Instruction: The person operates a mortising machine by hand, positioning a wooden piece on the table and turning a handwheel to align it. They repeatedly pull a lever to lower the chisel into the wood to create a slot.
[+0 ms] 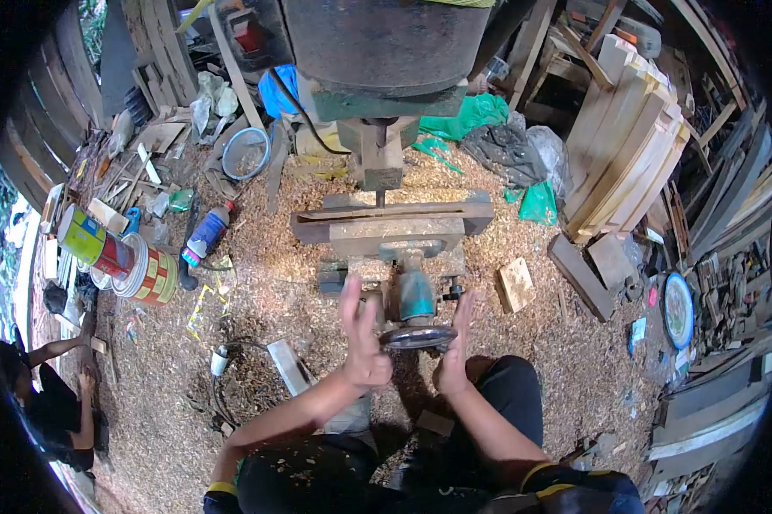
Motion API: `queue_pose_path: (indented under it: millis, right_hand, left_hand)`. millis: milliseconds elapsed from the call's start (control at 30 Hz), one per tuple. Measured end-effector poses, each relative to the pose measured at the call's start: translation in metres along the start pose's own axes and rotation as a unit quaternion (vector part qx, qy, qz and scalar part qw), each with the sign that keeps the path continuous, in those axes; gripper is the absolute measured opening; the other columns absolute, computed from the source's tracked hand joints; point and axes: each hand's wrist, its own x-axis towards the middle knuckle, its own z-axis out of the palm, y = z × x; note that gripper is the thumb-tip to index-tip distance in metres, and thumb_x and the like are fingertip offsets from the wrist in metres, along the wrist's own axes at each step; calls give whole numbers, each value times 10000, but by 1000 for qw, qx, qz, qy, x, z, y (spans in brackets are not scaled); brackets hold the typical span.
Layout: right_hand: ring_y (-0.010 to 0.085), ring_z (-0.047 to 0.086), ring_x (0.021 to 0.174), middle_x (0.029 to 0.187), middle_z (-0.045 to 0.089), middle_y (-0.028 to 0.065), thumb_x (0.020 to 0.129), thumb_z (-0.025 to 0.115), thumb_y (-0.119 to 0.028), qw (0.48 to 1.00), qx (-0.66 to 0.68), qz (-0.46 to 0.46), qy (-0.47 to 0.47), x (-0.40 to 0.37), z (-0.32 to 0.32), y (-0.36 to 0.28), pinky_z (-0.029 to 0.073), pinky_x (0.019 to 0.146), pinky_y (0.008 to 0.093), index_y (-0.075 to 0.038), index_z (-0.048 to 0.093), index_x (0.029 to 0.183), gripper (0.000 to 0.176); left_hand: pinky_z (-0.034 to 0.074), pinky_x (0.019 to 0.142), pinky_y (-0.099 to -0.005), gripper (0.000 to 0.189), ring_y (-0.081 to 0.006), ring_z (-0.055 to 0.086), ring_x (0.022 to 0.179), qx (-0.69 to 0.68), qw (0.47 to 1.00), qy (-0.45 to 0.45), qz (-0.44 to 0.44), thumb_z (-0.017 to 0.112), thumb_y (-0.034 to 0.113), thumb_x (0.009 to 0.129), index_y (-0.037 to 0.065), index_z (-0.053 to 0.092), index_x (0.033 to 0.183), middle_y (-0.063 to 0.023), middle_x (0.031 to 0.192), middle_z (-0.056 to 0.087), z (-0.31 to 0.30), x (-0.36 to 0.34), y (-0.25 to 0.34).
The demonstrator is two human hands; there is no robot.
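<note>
My left hand [365,344] is raised with its fingers stretched out, just left of a dark handwheel [418,337]. My right hand [456,349] is at the wheel's right edge, its fingers straight and pointing forward. Behind the wheel is a teal-painted machine part [415,295], which leads up to a vise-like table. On that table lies a wooden beam [317,224] with a lengthwise slot along its top. A drilling machine's head [382,51] hangs above, and its thin bit [381,199] points down at the beam.
Wood shavings [506,377] cover the floor. A small wood block [515,284] lies right of the machine, a plank stack [630,141] behind it. Buckets [150,274] and a bottle [206,233] are left. A cable with a plug [220,360] lies nearby. Another person [56,403] sits far left.
</note>
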Motion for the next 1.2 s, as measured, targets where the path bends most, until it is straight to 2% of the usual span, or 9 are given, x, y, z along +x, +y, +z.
queue_pose_path:
  millis: [200,267,533,733,800,833,933,967,1200]
  right_hand:
    - [418,38,1657,1776,62,286,1053,261,-761,984,104,-139,49,57,-6,-58,-9,1321,547,-42,-5,1723,1018]
    - [425,64,1653,1773,62,292,1058,264,-752,969,91,-224,51,49,-7,-41,0,1321,549,-45,-56,1718,1019]
    - [382,30,1661,1788,54,244,1112,185,-650,994,69,-47,76,39,8,-34,24,1333,492,24,70,1706,906]
    - [424,154,1644,1763,159,277,1122,316,-599,991,2,-130,-27,47,-12,-36,115,1326,513,12,179,1698,851]
    - [429,354,1543,1629,380,272,1122,329,-606,993,-76,-55,78,16,1,-6,239,1282,523,33,380,1589,793]
    - [355,536,1295,1341,545,215,1122,338,-620,982,-119,-12,148,2,15,-2,381,1161,502,19,523,1344,701]
    - [278,558,1134,1172,571,163,1130,350,-605,955,247,97,132,-18,34,12,430,1066,453,-8,530,1180,626]
    - [213,595,1025,1071,617,112,1132,390,-587,958,234,105,125,-16,29,15,475,963,371,-21,540,1139,586]
    - [78,503,815,930,566,-12,1108,566,-515,910,347,200,108,-6,10,-28,430,742,257,-71,563,1108,444]
  left_hand:
    - [98,1287,-613,735,-514,124,1621,-125,981,-63,-133,149,518,1150,48,203,1712,-286,1763,139,15,-43,-12]
    - [38,1312,-573,771,-437,33,1653,5,984,-81,-157,160,556,1145,48,119,1723,-238,1790,67,10,-50,-11]
    - [73,1311,-572,693,-479,103,1637,-24,990,-109,-89,195,476,1161,52,231,1709,-259,1775,135,12,7,5]
    - [123,1304,-578,627,-523,129,1616,-41,990,-26,-132,292,416,1153,61,355,1666,-270,1746,227,1,4,17]
    - [137,1290,-584,571,-487,257,1571,27,996,-30,-82,325,417,1150,48,449,1568,-276,1660,349,-6,40,31]
    - [260,1209,-564,428,-437,424,1404,-8,997,28,-77,442,406,1122,56,618,1294,-250,1442,499,5,51,31]
    - [349,1069,-517,278,-364,499,1227,42,994,-57,-82,576,331,1058,71,672,1052,-175,1243,568,1,40,26]
    - [369,939,-483,213,-313,519,1058,58,996,-51,-40,681,280,964,81,674,889,-94,1050,593,6,40,24]
    - [397,917,-478,293,-309,543,1003,-21,997,-59,-50,673,293,978,58,640,806,-60,958,614,6,24,12]
